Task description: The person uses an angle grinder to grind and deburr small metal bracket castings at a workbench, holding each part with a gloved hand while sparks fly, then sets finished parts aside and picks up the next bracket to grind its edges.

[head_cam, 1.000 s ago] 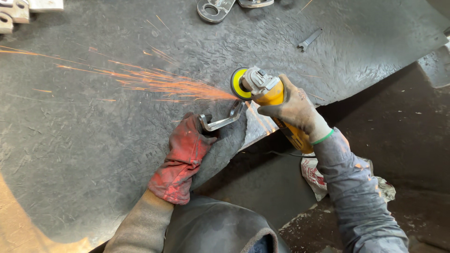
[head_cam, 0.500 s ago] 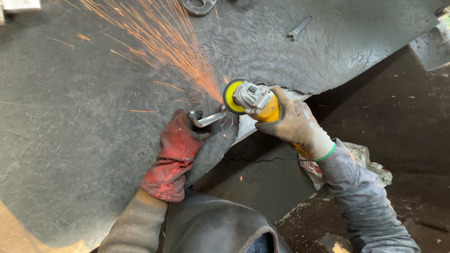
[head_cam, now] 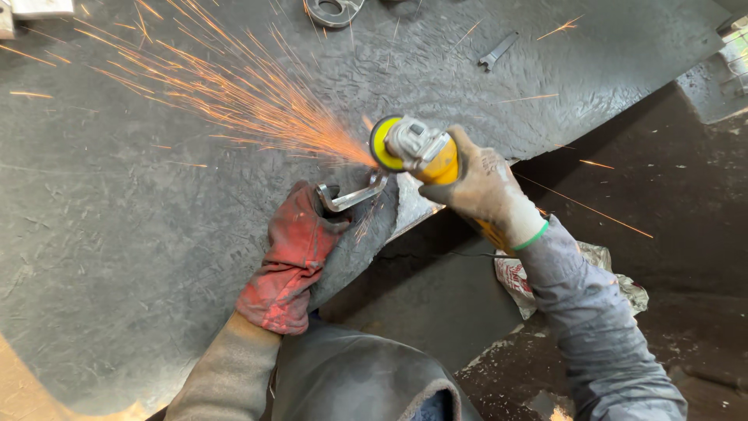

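Left hand (head_cam: 300, 242), red glove, clamped tight on bent metal bracket (head_cam: 352, 196), pinning it flat on steel table (head_cam: 117, 249) near edge. Right hand (head_cam: 487, 187), grey glove, wrapped fully round yellow grinder (head_cam: 417, 150). Disc touching bracket's far end, sparks (head_cam: 234, 93) flying up-left. Wrench (head_cam: 497, 51) lying well apart on table, rag (head_cam: 596, 269) down on floor.

On the dark scarred steel counter (head_cam: 156, 257), the red-gloved left hand (head_cam: 300, 234) pins a bent metal bracket (head_cam: 352, 196); the grey-gloved right hand (head_cam: 487, 191) presses a yellow angle grinder (head_cam: 413, 148) against it, sparks (head_cam: 234, 101) flying away.
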`<state>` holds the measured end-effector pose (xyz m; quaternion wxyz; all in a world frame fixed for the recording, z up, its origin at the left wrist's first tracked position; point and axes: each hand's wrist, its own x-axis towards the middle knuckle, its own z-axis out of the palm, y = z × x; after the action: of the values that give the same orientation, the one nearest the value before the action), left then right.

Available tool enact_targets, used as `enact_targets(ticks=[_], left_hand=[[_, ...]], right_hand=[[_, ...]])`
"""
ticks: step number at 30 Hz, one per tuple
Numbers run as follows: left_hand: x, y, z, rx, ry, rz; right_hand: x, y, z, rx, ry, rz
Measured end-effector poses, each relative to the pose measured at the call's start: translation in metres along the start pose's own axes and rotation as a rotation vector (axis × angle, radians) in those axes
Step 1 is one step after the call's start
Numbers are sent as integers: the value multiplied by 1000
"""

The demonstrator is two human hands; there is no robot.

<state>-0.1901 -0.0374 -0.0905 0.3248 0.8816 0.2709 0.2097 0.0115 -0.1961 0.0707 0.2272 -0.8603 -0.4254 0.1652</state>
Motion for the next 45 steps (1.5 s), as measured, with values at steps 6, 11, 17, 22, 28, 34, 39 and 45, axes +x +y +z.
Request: enact_targets(ticks=[6, 11, 17, 22, 28, 34, 39, 45], left_hand=[[1, 2, -2, -3, -28, -90], [4, 4, -4, 103, -87, -37], [0, 1, 1, -16, 4, -77], [-3, -2, 5, 103, 51, 32], [-1, -1, 5, 119, 13, -41], [-3, -5, 2, 35, -1, -55], [-4, -3, -3, 150, -12, 6], [-2, 3, -12, -80, -51, -49]], right_hand=[[1, -6, -4, 16, -39, 34], [-16, -6, 2, 81, -45, -90], [-18, -4, -2, -15, 24, -38], [-33, -12, -4, 49, -23, -54], [-38, -34, 1, -168, -140, 25], [-41, -59, 1, -145, -267, 15], [-41, -68, -2, -118, -293, 56], [-35, -53, -3, -224, -231, 106]])
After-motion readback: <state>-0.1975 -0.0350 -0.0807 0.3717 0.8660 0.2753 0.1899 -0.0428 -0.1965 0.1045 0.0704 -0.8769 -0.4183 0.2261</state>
